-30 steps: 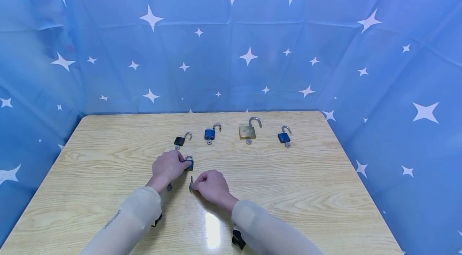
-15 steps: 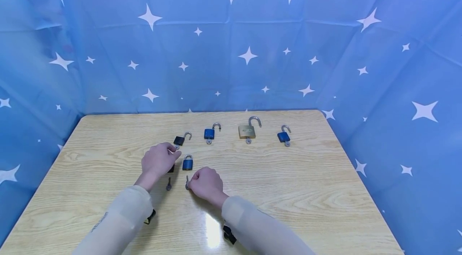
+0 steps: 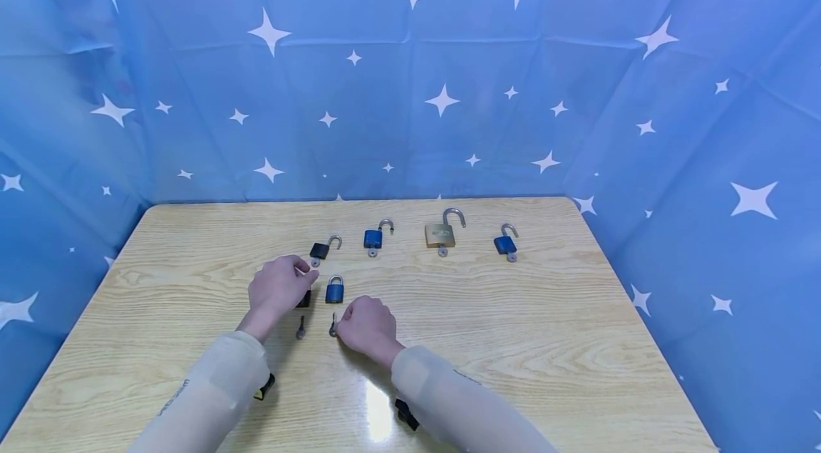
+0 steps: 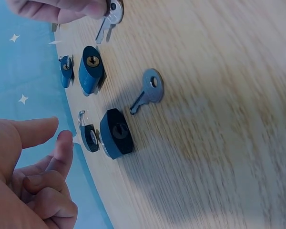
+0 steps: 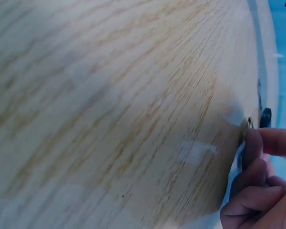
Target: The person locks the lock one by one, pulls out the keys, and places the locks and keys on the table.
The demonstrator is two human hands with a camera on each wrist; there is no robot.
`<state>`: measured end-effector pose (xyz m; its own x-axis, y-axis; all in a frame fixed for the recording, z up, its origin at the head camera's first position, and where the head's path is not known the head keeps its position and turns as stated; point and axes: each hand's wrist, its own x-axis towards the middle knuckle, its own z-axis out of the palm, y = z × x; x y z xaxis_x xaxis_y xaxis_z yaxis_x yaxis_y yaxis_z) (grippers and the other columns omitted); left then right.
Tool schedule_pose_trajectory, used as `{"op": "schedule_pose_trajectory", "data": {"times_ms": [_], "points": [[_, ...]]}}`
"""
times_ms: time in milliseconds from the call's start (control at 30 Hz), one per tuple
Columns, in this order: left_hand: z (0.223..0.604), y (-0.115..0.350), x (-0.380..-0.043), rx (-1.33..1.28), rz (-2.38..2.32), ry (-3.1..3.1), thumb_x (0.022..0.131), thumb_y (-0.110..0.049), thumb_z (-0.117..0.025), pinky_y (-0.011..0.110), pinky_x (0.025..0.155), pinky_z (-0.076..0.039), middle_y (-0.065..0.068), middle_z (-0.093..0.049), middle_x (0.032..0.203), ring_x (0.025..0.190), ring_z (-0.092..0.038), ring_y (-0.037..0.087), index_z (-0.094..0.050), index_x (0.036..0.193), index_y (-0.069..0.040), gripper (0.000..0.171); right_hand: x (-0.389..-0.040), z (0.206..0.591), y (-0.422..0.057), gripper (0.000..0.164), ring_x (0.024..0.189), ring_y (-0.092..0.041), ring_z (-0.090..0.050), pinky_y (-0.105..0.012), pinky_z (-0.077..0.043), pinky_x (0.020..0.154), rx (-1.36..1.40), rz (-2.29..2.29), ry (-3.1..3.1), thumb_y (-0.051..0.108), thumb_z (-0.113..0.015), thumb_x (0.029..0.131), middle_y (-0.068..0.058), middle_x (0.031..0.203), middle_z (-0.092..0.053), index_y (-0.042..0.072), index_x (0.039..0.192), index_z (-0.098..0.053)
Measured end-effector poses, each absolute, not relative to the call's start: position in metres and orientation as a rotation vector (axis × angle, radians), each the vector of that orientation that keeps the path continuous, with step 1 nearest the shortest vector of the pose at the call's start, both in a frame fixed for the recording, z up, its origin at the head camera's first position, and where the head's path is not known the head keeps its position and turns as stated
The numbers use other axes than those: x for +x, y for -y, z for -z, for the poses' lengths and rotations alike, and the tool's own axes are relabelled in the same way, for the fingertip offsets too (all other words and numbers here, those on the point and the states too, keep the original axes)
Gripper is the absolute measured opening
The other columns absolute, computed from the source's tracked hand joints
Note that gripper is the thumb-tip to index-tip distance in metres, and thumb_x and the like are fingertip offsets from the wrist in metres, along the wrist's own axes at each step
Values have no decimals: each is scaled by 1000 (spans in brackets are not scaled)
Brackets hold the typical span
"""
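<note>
My left hand (image 3: 279, 287) hovers over the closed black padlock (image 3: 303, 299), which it partly hides in the head view. In the left wrist view its thumb and forefinger stand apart with nothing between them, while the other fingers curl loosely. Beside that padlock is a closed blue padlock (image 3: 335, 291), its brass keyhole facing the near side. A loose silver key (image 4: 151, 88) lies in front of the black padlock. In front of the blue one, my right hand (image 3: 368, 327) pinches a second silver key (image 4: 115, 14) by its head, low at the tabletop.
Along the back stand several unlocked padlocks with keys in them: a black one (image 3: 319, 251), a blue one (image 3: 373, 238), a larger brass one (image 3: 440, 235) and another blue one (image 3: 504, 245). A starred blue curtain (image 3: 385, 82) surrounds the wooden table (image 3: 545, 339).
My left hand has let go of the blue padlock and moved left, uncovering it and the loose key. My right hand has shifted slightly left with its key. The last half second shows little movement.
</note>
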<state>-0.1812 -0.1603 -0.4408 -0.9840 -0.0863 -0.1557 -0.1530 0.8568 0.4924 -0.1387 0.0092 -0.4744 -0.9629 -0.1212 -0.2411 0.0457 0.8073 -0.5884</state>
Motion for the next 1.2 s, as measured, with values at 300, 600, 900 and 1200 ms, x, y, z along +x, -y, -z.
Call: {"op": "schedule_pose_trajectory", "data": {"times_ms": [300,600,900,1200], "points": [[442,160,-183,-197,-780,-2902,93,-39,-60,32,53,-41,3,-73,88,69,-62,21,-70,106,-13,31,-137,474,-9,39,46,-14,-41,-29,-31,44,-79,878,-2730,20,-65,76,9,43,-33,22,44,-41],[441,158,-184,-203,-797,-2883,94,-39,-60,31,51,-40,4,-72,84,64,-59,19,-69,109,-12,32,-135,472,-20,34,48,-9,-46,-25,-35,45,-120,950,-2738,17,-62,79,12,48,-46,22,48,-49],[444,157,-191,-168,-790,-2909,95,-38,-57,30,50,-41,9,-72,94,61,-58,18,-67,114,-8,36,-144,467,-54,15,58,-9,-53,-25,-42,53,-96,1057,-2768,12,-58,80,8,67,-62,19,69,-66],[446,157,-207,-182,-763,-2912,96,-34,-55,33,54,-42,9,-71,91,62,-59,19,-63,121,-5,39,-155,459,-106,11,59,-11,-54,-27,-43,56,5,1105,-2821,14,-60,84,4,69,-63,16,76,-68]]}}
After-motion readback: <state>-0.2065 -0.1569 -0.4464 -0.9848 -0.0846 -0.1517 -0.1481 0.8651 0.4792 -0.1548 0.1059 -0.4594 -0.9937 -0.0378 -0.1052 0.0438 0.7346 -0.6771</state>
